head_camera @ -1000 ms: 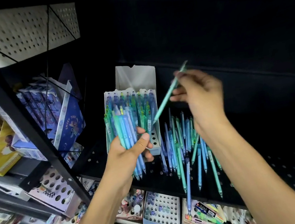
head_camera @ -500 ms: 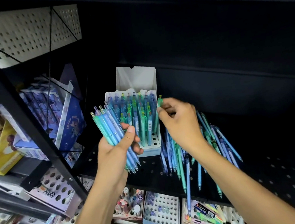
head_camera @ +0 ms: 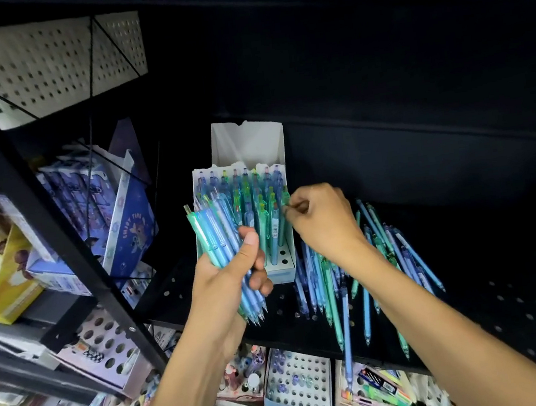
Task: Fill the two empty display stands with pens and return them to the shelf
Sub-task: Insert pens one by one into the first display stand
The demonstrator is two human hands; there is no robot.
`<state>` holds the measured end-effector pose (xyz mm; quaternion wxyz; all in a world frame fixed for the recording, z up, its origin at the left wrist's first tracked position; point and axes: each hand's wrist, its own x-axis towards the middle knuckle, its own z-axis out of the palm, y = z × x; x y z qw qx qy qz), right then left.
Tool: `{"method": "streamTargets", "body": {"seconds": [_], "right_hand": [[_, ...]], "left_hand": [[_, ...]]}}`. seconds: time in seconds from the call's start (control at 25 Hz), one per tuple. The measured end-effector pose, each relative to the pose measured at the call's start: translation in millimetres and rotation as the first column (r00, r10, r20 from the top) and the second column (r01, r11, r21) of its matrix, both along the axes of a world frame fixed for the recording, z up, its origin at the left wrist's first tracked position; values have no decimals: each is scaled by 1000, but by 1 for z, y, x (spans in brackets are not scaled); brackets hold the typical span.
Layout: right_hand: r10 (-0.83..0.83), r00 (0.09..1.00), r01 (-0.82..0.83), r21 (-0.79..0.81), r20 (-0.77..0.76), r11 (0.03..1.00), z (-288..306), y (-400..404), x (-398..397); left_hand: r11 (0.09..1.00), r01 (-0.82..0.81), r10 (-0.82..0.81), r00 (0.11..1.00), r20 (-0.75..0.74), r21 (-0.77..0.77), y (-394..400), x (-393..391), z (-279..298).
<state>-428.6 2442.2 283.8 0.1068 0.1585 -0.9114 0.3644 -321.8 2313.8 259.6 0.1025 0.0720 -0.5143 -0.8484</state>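
Your left hand (head_camera: 231,274) grips a spare bundle (head_camera: 222,242) beside the stand (head_camera: 246,225) on the shelf (head_camera: 471,279), feeding your right hand (head_camera: 321,220), which pinches one pen (head_camera: 284,199) into a hole.

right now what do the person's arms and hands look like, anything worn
Both hands are bare: the left hand and right hand show no gloves, rings or watch. Both forearms are bare too, with no sleeve in view as far as the frame's bottom edge.
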Motion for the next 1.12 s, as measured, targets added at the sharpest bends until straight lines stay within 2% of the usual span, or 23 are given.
{"method": "streamTargets", "body": {"seconds": [0.16, 0.32, 0.36, 0.44, 0.52, 0.6, 0.64, 0.76, 0.84, 0.92, 0.96, 1.0, 1.12], "right_hand": [[-5, 1000, 3, 97, 18, 995, 5, -5, 0], [-20, 998, 14, 110, 54, 994, 3, 4, 4], [-38, 999, 36, 41, 36, 999, 4, 8, 10], [15, 999, -6, -232, 39, 973, 13, 13, 24], [299, 935, -181, -470, 190, 864, 26, 12, 43], [494, 814, -253, -579, 306, 775, 31, 11, 52], [503, 801, -242, -592, 325, 769, 30, 11, 52], [440, 844, -148, -657, 305, 739, 28, 11, 48], [387, 884, -55, -765, 261, 641, 31, 13, 45], [254, 947, 41, -857, 198, 514, 36, 19, 37], [169, 973, 57, -874, 157, 483, 38, 23, 32], [91, 990, 49, -862, 109, 504, 36, 26, 27], [10, 1000, 6, -678, 20, 735, 12, 21, 22]], "left_hand": [[994, 107, -107, 994, 4, -12, 1, 4, 3], [992, 129, -129, 992, 8, -6, 6, 6, 7], [990, 140, -140, 990, 14, -3, 6, 6, 7], [985, 174, -173, 985, 25, -8, 7, 7, 6], [974, 224, -223, 975, 18, -34, 8, 7, 5], [964, 261, -261, 965, 7, -42, 11, 8, 5], [963, 268, -268, 963, 7, -37, 12, 9, 5], [969, 247, -246, 968, 46, -13, 11, 9, 7], [982, 188, -186, 981, 58, -16, 8, 8, 6], [994, 60, -55, 997, 51, -93, 3, 8, 2], [994, -23, 29, 998, 52, -107, -2, 7, -1], [991, -96, 102, 993, 57, -95, -7, 7, -4], [982, -187, 188, 980, 71, -26, -17, 7, -8]]}}
